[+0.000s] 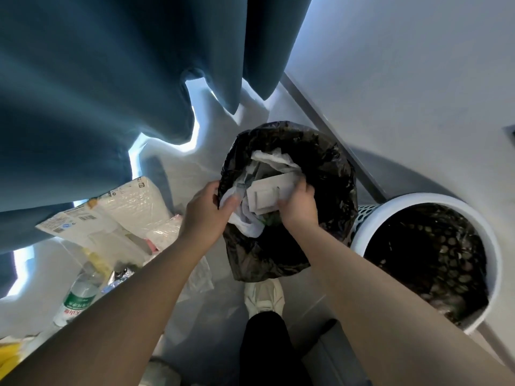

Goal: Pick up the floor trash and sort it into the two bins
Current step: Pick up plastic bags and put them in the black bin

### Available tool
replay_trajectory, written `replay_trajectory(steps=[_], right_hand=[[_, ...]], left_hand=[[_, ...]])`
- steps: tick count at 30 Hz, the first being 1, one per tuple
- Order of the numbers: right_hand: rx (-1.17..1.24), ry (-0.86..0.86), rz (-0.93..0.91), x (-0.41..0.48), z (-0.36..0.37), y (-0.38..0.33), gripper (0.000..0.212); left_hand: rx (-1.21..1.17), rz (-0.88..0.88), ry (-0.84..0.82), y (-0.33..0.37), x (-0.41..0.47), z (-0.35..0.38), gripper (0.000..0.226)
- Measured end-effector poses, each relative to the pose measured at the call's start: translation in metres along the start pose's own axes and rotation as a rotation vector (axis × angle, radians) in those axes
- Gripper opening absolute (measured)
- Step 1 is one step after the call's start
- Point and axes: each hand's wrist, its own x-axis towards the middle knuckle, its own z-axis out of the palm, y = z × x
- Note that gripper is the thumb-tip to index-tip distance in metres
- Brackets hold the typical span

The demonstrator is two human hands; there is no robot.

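Two bins at the foot of the pale wall (418, 79), just beside each other: on the left, one dressed in a black liner (331, 168); on the right, one white perforated bin (473, 218), dark inside, contents too dim to name. Two hands, both at the mouth of the lined bin. Left hand (206, 210) curled at the liner's near-left edge, fingers hooked over the plastic, thumb pressed onto a crumpled white sheet (245, 227) — a pinch, not a flat palm. Right hand (299, 207) closed round one flat grey cardboard piece (267, 195), fingers folded over its right end, thumb along the near edge, the piece held at the bin's mouth and touching the white sheet. Inside the black liner: more pale crumpled paper (273, 160) toward the far side, heaped close to the rim. On the grey floor (195, 168), left of the bins: one clear plastic bottle (78, 296) with a green label, lying on its side; overlapping white printed packaging bags (111, 215) — two at least, exact count hard to tell; one clear wrapper (199, 277) just beside the left forearm; something yellow (11, 355) at the lower left corner, too cropped to name. Below the lined bin, one pale shoe (264, 298) and one black trouser leg (267, 349). Across the upper left, a blue curtain (97, 93) hanging in folds down to the floor.
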Motion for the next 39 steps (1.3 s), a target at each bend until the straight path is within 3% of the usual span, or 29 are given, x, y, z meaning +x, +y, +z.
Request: replay_trajectory(steps=[2, 5, 8, 12, 19, 24, 29, 35, 39], right_hand=[[-0.117, 0.052, -0.186, -0.017, 0.009, 0.006, 0.075], [-0.409, -0.151, -0.424, -0.027, 0.024, 0.012, 0.081], [-0.611, -0.346, -0.419, -0.003, 0.04, 0.011, 0.076], [-0.651, -0.408, -0.367, 0.025, 0.052, 0.002, 0.072], [-0.603, -0.369, -0.4, 0.006, 0.022, 0.012, 0.066], [-0.588, -0.232, -0.51, -0.057, -0.019, 0.006, 0.066], [-0.622, -0.126, -0.695, -0.129, -0.039, -0.018, 0.065], [-0.536, -0.054, -1.06, -0.189, 0.013, -0.047, 0.058], [-0.654, -0.213, -1.046, -0.19, 0.09, -0.051, 0.059]], left_hand=[[-0.115, -0.041, 0.003, 0.0, 0.0, -0.001, 0.032], [-0.176, -0.056, 0.033, -0.003, 0.002, -0.002, 0.024], [-0.153, -0.033, 0.037, -0.01, 0.007, 0.001, 0.023], [-0.174, -0.011, 0.046, -0.021, 0.012, 0.004, 0.025], [-0.185, -0.038, 0.033, -0.021, 0.006, 0.001, 0.029], [-0.088, -0.073, 0.02, -0.02, -0.022, -0.019, 0.045], [0.051, 0.002, -0.007, -0.045, -0.078, -0.053, 0.047], [0.258, -0.058, -0.022, -0.116, -0.143, -0.091, 0.055], [0.374, -0.174, -0.035, -0.192, -0.175, -0.093, 0.061]])
